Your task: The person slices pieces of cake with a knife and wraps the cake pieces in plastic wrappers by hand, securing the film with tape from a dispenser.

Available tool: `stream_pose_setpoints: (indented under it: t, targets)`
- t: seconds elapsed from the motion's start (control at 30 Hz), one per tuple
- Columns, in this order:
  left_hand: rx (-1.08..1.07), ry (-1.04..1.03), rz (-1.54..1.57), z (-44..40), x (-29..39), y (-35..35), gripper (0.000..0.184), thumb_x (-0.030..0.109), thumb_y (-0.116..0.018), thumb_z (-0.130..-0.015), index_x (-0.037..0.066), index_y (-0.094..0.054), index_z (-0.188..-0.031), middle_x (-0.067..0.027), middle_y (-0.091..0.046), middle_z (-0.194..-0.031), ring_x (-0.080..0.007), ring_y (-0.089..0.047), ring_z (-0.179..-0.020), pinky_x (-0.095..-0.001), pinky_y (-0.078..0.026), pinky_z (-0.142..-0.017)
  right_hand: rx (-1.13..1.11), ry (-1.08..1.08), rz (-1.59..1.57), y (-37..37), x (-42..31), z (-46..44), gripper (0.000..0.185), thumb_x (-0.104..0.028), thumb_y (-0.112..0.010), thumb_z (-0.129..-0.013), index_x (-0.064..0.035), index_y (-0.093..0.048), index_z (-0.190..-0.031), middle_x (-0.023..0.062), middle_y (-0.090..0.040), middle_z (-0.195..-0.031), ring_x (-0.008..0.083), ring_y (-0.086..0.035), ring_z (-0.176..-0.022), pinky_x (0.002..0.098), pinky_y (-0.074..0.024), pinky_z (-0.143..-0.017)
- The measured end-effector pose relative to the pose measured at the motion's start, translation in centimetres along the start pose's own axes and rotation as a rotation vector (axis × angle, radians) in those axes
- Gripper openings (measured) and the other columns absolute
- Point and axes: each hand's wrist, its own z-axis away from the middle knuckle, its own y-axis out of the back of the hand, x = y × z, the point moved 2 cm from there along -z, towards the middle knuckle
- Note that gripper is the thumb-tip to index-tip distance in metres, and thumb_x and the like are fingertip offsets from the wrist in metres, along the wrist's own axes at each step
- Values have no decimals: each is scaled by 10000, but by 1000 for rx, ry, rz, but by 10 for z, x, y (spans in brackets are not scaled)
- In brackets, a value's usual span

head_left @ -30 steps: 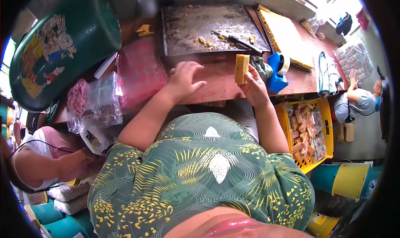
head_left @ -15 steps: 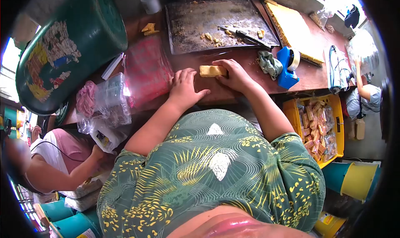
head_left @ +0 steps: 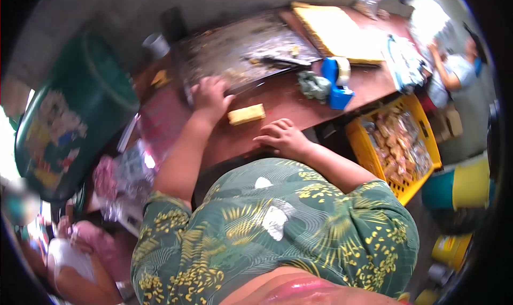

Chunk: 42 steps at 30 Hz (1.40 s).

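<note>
A yellow rectangular slice of cake [head_left: 246,114] lies on the brown table [head_left: 347,91] between my hands, touched by neither. My left hand [head_left: 211,97] reaches to the near left edge of the dark baking tray [head_left: 230,53], its thumb apart from the fingers; blur hides whether they touch the rim. Close to the table's front edge, my right hand [head_left: 286,138] rests with its fingers stretched out and holds nothing. On the tray are crumbs and a dark-handled knife [head_left: 286,60].
A blue tape dispenser [head_left: 337,83] and a crumpled grey-green cloth [head_left: 314,86] stand right of the tray. Behind them is a yellow cake slab [head_left: 334,32]. A yellow crate [head_left: 393,144] holds wrapped pieces. Left is a large green bin [head_left: 69,112]. Other people sit on both sides.
My right hand has let go of the cake slice and drawn back toward the table edge. My left hand has moved forward to the tray. The view has tilted.
</note>
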Motion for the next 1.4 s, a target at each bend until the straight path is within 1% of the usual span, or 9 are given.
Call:
stream_pose_setpoints:
  t: [0.17, 0.27, 0.47, 0.5, 0.63, 0.93, 1.13, 1.2, 1.4]
  targets:
    - [-96, 107, 318, -13, 14, 29, 127, 241, -775, -868, 136, -703, -862, -94, -732, -936, -347, -678, -934, -489, -511, -863, 8, -115, -161, 6, 23, -15, 228, -276, -755, -837, -219, -731, -1056, 31, -639, -1142, 270, -580, -1163, 462, -439, -1014]
    - [-249, 201, 886, 4, 10, 24, 164, 49, -628, -1005, 13, -604, -1164, -122, -753, -1055, -159, -689, -938, -317, -547, -841, 385, -10, 19, 49, 19, -44, 169, -297, -764, -815, -200, -736, -951, 17, -641, -1174, 265, -572, -1177, 469, -409, -1050]
    - [-302, 204, 965, 28, 53, 54, 471, 33, -627, -996, 31, -473, -1441, -136, -748, -1104, -185, -702, -913, -325, -524, -965, 97, -89, 7, 42, 44, -93, 120, -265, -766, -802, -185, -684, -840, -31, -715, -912, 221, -674, -1013, 393, -496, -888]
    - [-218, -1, 706, 25, 57, 61, 581, 61, -689, -952, 73, -459, -1486, -116, -764, -1039, -215, -729, -900, -332, -534, -929, 123, -138, -100, 41, 42, -94, 119, -264, -764, -811, -179, -692, -851, -17, -719, -918, 228, -680, -1005, 400, -507, -877]
    - [-92, -104, 362, 33, 53, 47, 625, 128, -772, -883, 107, -513, -1452, -43, -768, -898, -255, -733, -820, -374, -536, -752, 244, -184, -234, 36, 34, -84, 128, -259, -762, -826, -152, -712, -876, 22, -725, -881, 246, -697, -954, 434, -528, -868]
    - [-221, -85, 293, 41, 51, 24, 665, 106, -805, -840, 126, -526, -1444, -63, -757, -897, -203, -724, -755, -338, -567, -724, 131, -171, -133, 11, 41, -62, 207, -243, -793, -804, -118, -708, -945, 79, -727, -889, 295, -689, -915, 439, -546, -833]
    - [-194, 529, 1068, 64, 19, 1, 477, 137, -753, -944, 65, -554, -1371, -39, -731, -835, -139, -680, -706, -301, -537, -767, 145, -595, -585, 14, 52, -41, 244, -154, -753, -892, -67, -630, -1083, 125, -724, -888, 313, -724, -893, 426, -574, -772]
    - [-192, 540, 1253, 74, 5, -7, 319, 66, -647, -1010, 31, -559, -1315, -64, -721, -903, -107, -663, -802, -253, -539, -817, 302, -593, -648, -5, 65, -35, 200, -108, -714, -912, -61, -623, -1084, 128, -724, -873, 292, -733, -860, 407, -576, -752]
    - [-444, 515, 1298, 90, -12, -20, 179, 19, -559, -1040, -3, -675, -1175, -59, -719, -1095, -118, -673, -957, -255, -530, -903, 40, -682, -815, 4, 59, -35, 78, -54, -643, -953, -28, -708, -987, 114, -735, -842, 234, -729, -791, 372, -576, -747]
